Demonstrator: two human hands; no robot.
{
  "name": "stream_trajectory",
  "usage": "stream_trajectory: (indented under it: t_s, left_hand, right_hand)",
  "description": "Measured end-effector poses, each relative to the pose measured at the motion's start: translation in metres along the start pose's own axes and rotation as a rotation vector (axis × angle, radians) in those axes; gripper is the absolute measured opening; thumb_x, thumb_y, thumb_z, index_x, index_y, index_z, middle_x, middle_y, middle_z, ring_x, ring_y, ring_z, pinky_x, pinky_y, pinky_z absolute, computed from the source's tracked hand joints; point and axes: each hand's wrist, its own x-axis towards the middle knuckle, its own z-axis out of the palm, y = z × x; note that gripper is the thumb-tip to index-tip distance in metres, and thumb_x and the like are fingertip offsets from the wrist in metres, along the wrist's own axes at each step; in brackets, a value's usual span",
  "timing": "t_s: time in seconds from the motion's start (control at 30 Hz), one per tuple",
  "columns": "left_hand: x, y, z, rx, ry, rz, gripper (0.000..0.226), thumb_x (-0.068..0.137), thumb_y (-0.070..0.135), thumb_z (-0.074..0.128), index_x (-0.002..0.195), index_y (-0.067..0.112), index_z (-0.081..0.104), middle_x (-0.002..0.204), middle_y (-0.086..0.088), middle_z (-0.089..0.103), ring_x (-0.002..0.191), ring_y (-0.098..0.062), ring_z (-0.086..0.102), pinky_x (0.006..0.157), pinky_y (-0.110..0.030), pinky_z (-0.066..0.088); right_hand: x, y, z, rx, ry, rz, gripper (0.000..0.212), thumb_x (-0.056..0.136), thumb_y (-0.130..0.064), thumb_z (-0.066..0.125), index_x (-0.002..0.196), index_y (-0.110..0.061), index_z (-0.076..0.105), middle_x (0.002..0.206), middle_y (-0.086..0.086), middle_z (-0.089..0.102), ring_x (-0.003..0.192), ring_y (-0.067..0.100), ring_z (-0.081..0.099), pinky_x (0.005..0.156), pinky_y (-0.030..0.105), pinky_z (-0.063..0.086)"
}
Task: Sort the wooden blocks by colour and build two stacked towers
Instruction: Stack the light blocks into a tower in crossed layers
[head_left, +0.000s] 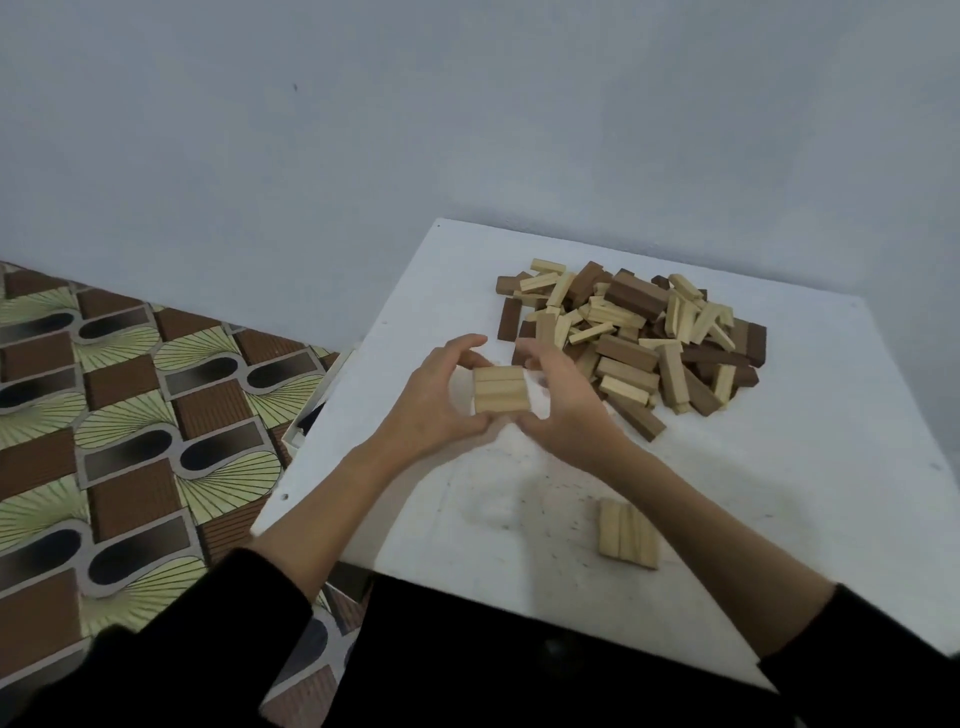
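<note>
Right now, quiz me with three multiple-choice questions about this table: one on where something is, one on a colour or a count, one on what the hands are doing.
1. Where is the mixed pile of blocks?
A. On the patterned floor
B. At the far right of the white table
C. At the table's near left corner

2. What colour are the blocks in the flat row near the front edge?
A. Light wood
B. Dark brown
C. Half and half

3. What are the hands doing?
A. Both lie flat on the table
B. Only one touches a block
C. The left hand and right hand hold a light block group between them

Answers: B, the pile sits far right; A, all are pale; C, fingers curl round both sides.
</note>
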Motion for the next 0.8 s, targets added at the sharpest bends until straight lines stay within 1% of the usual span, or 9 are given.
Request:
stream_trajectory:
  t_s: [0.07,0.13,0.23,0.4,0.47,0.57,0.67,0.73,0.8]
  left_hand:
    - [-0.001,0.012,0.01,-0.046,-0.027,0.052,0.078,0.067,0.01,0.083,0.128,0.031,0.04,0.111,0.004,0.061,0.107,-0.01,0.054,0.097,-0.016,0.039]
    - [-0.003,0.024,0.025,-0.092,-0.074,0.089,0.077,0.066,0.008,0.083,0.127,0.03,0.041,0.111,0.001,0.061,0.105,-0.006,0.055,0.096,-0.012,0.039]
    - [-0.013,0.039,0.051,-0.122,-0.186,0.113,0.075,0.066,0.016,0.083,0.128,0.027,0.042,0.112,0.0,0.062,0.107,-0.008,0.056,0.097,-0.016,0.041]
    - [-0.033,0.05,0.082,-0.182,-0.364,0.058,0.072,0.066,0.024,0.083,0.128,0.021,0.047,0.115,0.006,0.06,0.109,-0.002,0.055,0.098,-0.017,0.04]
    - [-0.04,0.05,0.088,-0.173,-0.39,0.046,0.073,0.067,0.019,0.084,0.129,0.023,0.045,0.112,0.005,0.06,0.107,0.0,0.054,0.095,-0.014,0.04]
    - [-0.048,0.05,0.096,-0.155,-0.41,0.038,0.077,0.067,0.016,0.085,0.127,0.031,0.041,0.11,0.005,0.06,0.104,0.002,0.052,0.091,-0.009,0.038]
    - [-0.052,0.051,0.102,-0.131,-0.416,0.053,0.079,0.067,0.017,0.085,0.126,0.037,0.037,0.111,0.011,0.058,0.108,-0.003,0.051,0.095,-0.016,0.039]
    - [-0.053,0.049,0.104,-0.12,-0.424,0.054,0.08,0.067,0.019,0.085,0.128,0.036,0.036,0.111,0.014,0.056,0.112,-0.006,0.05,0.099,-0.022,0.039]
    - [-0.054,0.048,0.105,-0.097,-0.437,0.063,0.082,0.066,0.024,0.084,0.13,0.038,0.034,0.115,0.014,0.053,0.116,-0.007,0.048,0.102,-0.026,0.039]
  right_hand:
    - [-0.011,-0.001,-0.019,-0.003,-0.012,0.04,0.059,0.08,-0.008,0.07,0.133,-0.006,0.044,0.125,0.009,0.052,0.111,0.014,0.048,0.096,0.02,0.039]
    - [-0.028,0.002,-0.038,-0.032,-0.037,0.092,0.058,0.079,-0.012,0.071,0.131,-0.011,0.046,0.124,0.004,0.054,0.109,0.012,0.05,0.096,0.024,0.043]
    - [-0.061,0.01,-0.062,-0.096,-0.076,0.168,0.063,0.076,-0.02,0.076,0.131,-0.017,0.046,0.121,-0.005,0.053,0.107,0.009,0.049,0.092,0.023,0.043]
    - [-0.112,0.02,-0.074,-0.08,-0.112,0.24,0.064,0.075,-0.018,0.075,0.13,-0.022,0.043,0.115,-0.01,0.051,0.106,0.006,0.046,0.092,0.021,0.041]
    - [-0.125,0.022,-0.075,-0.072,-0.122,0.283,0.065,0.075,-0.019,0.075,0.131,-0.024,0.041,0.117,-0.011,0.05,0.108,0.005,0.044,0.093,0.018,0.038]
    - [-0.138,0.024,-0.075,-0.066,-0.134,0.289,0.068,0.074,-0.023,0.076,0.132,-0.025,0.04,0.115,-0.014,0.05,0.109,0.003,0.041,0.089,0.011,0.033]
    - [-0.146,0.027,-0.075,-0.068,-0.132,0.292,0.069,0.075,-0.025,0.076,0.133,-0.024,0.039,0.112,-0.017,0.047,0.109,0.002,0.038,0.085,0.004,0.031]
    - [-0.146,0.028,-0.076,-0.078,-0.138,0.298,0.07,0.075,-0.024,0.075,0.135,-0.023,0.037,0.112,-0.019,0.044,0.109,0.002,0.036,0.087,0.006,0.032]
    - [-0.146,0.028,-0.076,-0.099,-0.161,0.298,0.074,0.075,-0.025,0.075,0.137,-0.022,0.035,0.115,-0.018,0.042,0.11,0.002,0.033,0.092,0.015,0.034]
